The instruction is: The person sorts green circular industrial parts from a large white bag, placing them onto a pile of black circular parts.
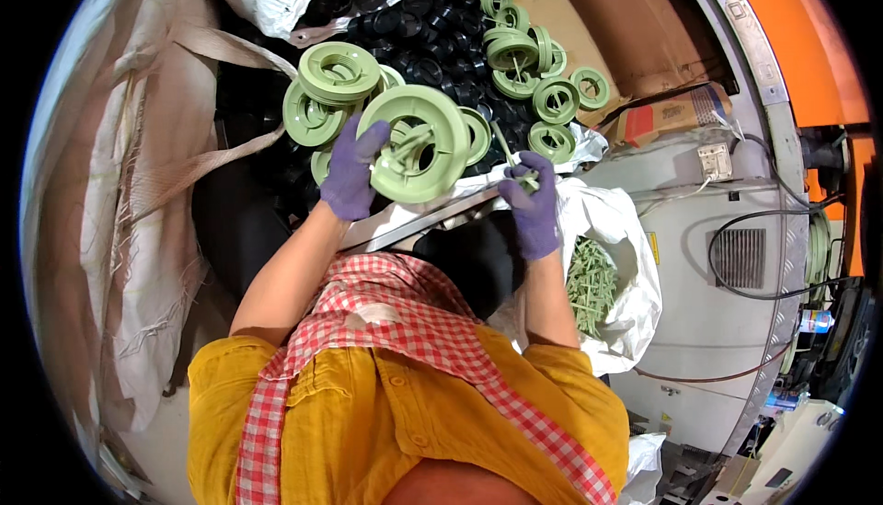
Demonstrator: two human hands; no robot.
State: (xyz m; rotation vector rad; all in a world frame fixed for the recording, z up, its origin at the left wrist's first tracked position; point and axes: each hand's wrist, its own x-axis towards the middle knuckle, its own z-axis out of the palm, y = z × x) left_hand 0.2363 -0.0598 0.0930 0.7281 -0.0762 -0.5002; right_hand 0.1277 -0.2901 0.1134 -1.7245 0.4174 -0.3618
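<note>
My left hand [350, 172], in a purple glove, grips a pale green plastic ring [440, 126] by its left edge and holds it up. Inside the ring, thin green pieces show across its centre. Closed fingers of my right hand [533, 200], gloved in purple too, pinch some thin green plastic sticks [527, 179] just right of the ring. Behind my left hand are more green rings [338, 73], stacked and leaning on each other. Past both hands spreads a heap of round black plastic caps [428, 22].
Several green rings [556, 100] lie on cardboard [575, 22] at the far right. A white sack [635, 298] by my right forearm holds many short green sticks [591, 286]. Large woven bags [120, 220] stand at the left. A grey machine panel [699, 266] with cables is at the right.
</note>
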